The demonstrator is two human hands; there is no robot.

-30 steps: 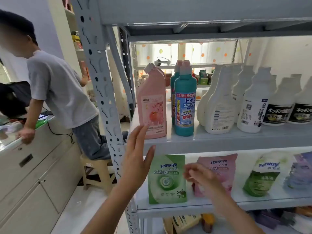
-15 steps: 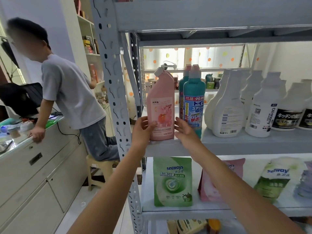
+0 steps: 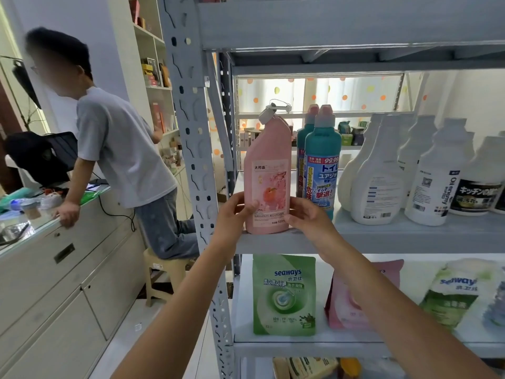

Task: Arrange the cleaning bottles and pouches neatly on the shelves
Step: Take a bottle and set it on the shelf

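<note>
A pink angled-neck bottle [image 3: 269, 170] stands upright at the left front of the grey upper shelf [image 3: 382, 236]. My left hand [image 3: 233, 214] grips its lower left side with the thumb across the label. My right hand [image 3: 308, 217] holds its lower right side. Right beside it stand two teal bottles [image 3: 322, 165], then several white spray bottles [image 3: 377, 181] and white jugs [image 3: 437, 184]. On the lower shelf [image 3: 300, 346] stand a green seaways pouch [image 3: 284, 296], a pink pouch [image 3: 347, 305] partly behind my right arm, and another green pouch [image 3: 451, 294].
The rack's perforated grey upright post [image 3: 196, 160] stands just left of the bottle. A person in a grey shirt [image 3: 120, 149] kneels on a stool [image 3: 164, 272] at the left, leaning on a white counter [image 3: 54, 255]. More packages [image 3: 308, 367] lie on the shelf below.
Both hands rose from in front of the lower shelf's pouches to the pink bottle and now hold it from both sides. The bottle still stands on the shelf.
</note>
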